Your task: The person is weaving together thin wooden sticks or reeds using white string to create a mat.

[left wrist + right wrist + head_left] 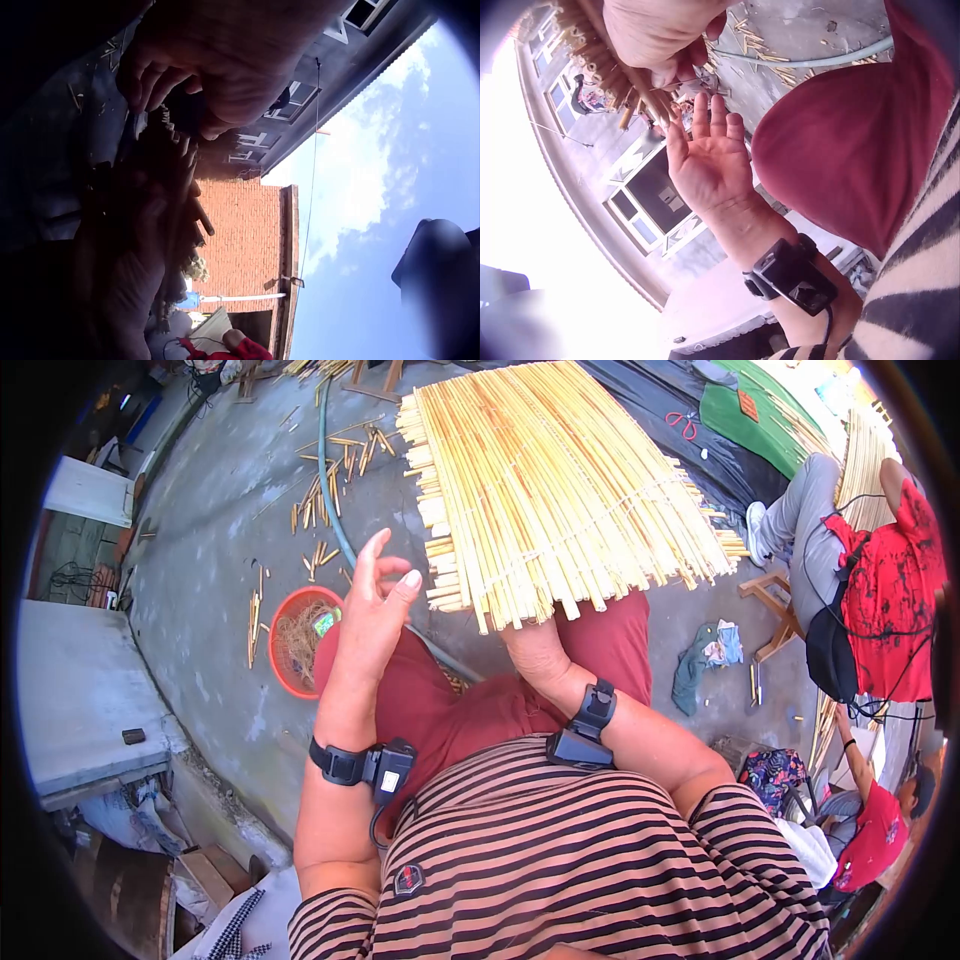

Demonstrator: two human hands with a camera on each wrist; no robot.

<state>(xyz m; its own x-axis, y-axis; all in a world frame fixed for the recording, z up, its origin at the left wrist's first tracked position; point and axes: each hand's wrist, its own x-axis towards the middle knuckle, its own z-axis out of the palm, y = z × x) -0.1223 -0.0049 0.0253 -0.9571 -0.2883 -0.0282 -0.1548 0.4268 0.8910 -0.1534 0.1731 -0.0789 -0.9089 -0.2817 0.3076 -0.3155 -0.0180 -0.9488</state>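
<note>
A mat of pale, reed-like sticks (560,480), bound by rows of thin string, spreads in front of my knees in the head view. Its near edge shows uneven stick ends. My right hand (538,650) reaches beneath this edge, most of its fingers hidden by the sticks. In the right wrist view, that hand (660,34) grips the edge of the mat (592,64) with bent fingers. Off the mat's left corner, my left hand (375,610) is raised with nothing in it. Its palm and spread fingers (717,124) face the right wrist camera.
An orange-red basket (300,680) with straw-like strands stands by my left knee. Loose stick pieces (325,490) and a hose (325,470) lie on the concrete floor. At right, a person in red (885,600) sits near a wooden stand (770,610). Crumpled cloth (695,670) lies nearby.
</note>
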